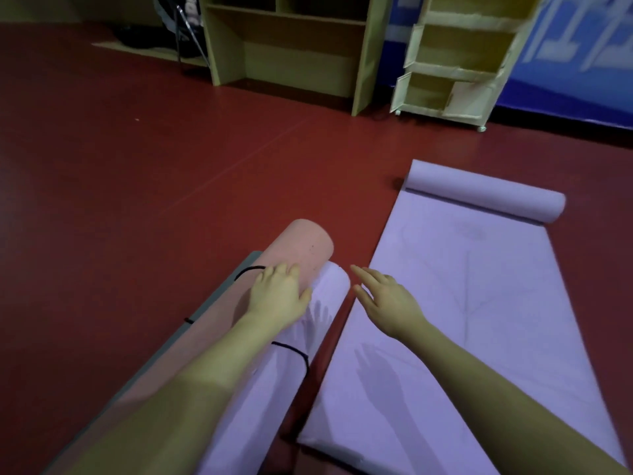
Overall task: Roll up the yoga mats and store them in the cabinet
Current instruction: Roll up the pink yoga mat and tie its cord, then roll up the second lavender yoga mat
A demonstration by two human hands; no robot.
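A rolled pink yoga mat [301, 245] lies on the red floor with a black cord around it. Beside it on the right lies a rolled lilac mat [329, 293], also bound by a black cord [294, 354]. My left hand [277, 293] rests on the pink roll with its fingers laid over it. My right hand [383, 299] hovers with fingers straight between the lilac roll and a flat purple mat [462, 320], whose far end is curled into a roll [486, 193]. A grey mat edge [171, 347] shows under the pink roll.
A large open wooden cabinet [291, 46] stands at the back centre. A smaller pale shelf unit on wheels [459, 60] stands to its right against a blue wall. A folded chair frame [185, 32] leans at the back left. Red floor [120, 183] spreads to the left.
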